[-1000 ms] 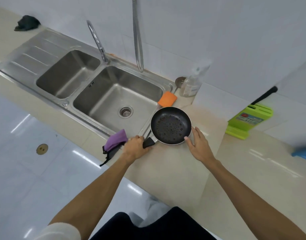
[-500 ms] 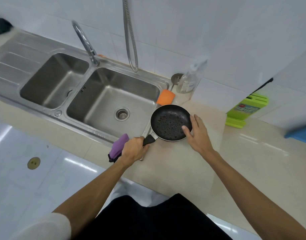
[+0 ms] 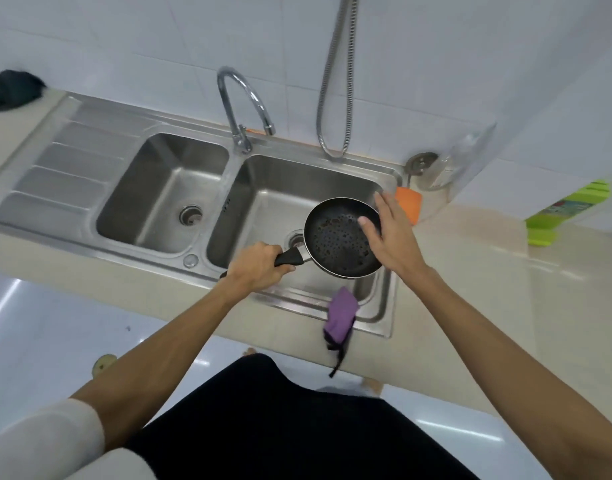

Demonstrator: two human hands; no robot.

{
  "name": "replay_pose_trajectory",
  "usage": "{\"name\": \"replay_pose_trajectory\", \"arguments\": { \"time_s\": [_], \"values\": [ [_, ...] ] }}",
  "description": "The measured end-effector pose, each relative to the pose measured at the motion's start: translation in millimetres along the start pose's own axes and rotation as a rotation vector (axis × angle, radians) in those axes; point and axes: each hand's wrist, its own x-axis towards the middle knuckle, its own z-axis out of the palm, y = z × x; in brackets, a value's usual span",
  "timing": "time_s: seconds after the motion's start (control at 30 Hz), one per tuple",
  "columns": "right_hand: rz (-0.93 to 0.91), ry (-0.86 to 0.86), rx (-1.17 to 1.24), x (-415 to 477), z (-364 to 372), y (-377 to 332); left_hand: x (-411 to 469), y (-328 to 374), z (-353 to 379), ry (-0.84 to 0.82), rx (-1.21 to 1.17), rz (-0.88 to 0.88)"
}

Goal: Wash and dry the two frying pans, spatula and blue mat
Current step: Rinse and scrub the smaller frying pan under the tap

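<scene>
The fingers of my left hand (image 3: 259, 266) are curled tight around the black plastic handle (image 3: 290, 260) of the black round frying pan (image 3: 335, 242), thumb on the near side. The fingers of my right hand (image 3: 391, 237) are straight and a little spread, holding nothing; the thumb reaches over the pan's inside and the palm lies across its right rim, though I cannot tell how firmly it touches.

The pan is level above the right basin of the stainless steel double sink (image 3: 263, 199), its dark inside dotted with beads of grease or water, and its left edge covers part of the round drain (image 3: 295, 238).

A purple cloth with a black strap (image 3: 341, 315) hangs over the sink's front rim, just below the pan. An orange sponge (image 3: 409, 202) sits at the basin's right rim, beyond my right fingers. Behind the basins stand a curved chrome tap (image 3: 243, 98) and a looped metal hose (image 3: 335, 81). Further right, a lime green knife block (image 3: 567, 211) stands on the beige countertop (image 3: 470, 289); a dark crumpled cloth (image 3: 13, 88) lies at the far left.
</scene>
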Motion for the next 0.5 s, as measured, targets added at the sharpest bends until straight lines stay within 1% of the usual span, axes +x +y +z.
{"name": "replay_pose_trajectory", "arguments": {
  "time_s": [0.1, 0.23, 0.4, 0.5],
  "values": [
    [-0.005, 0.015, 0.008, 6, 29, -46, 1, -45, -18, -0.007, 0.015, 0.029],
    [0.000, 0.028, 0.020, 18, 54, -84, 5, -89, -26, -0.010, 0.026, 0.099],
    [-0.041, 0.023, -0.036, 31, 77, -116, 13, -124, -22, -0.015, -0.003, 0.130],
    [-0.080, -0.019, -0.076, 43, 96, -132, 23, -135, -20, -0.015, -0.038, 0.138]
  ]
}}
